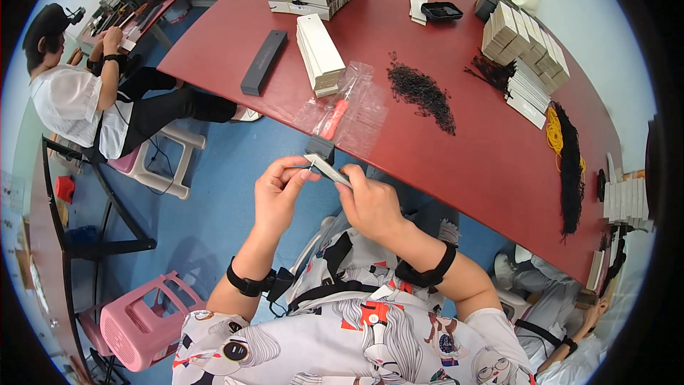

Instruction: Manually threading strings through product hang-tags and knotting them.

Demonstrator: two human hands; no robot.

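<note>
Just off the table's near edge, my right hand (372, 204) grips a small stack of light grey card tags (329, 170), thumb on one side and fingers on the other. My left hand (279, 190) is closed in a pinch at the stack's far left end. What lies between its fingertips is too small to make out. Right beyond the tags, a dark grey block (320, 145) sits at the table edge. A red-handled tool (333, 121) lies close by on a clear plastic bag (367, 115).
The red table (442, 171) bears a white tag stack (318, 53), a dark bar (264, 63), a heap of small black wire pieces (420, 93), black cords (571, 171), yellow cord (553, 130) and bundled tags (524, 36). Co-workers sit left and lower right. A pink stool (142, 321) stands behind left.
</note>
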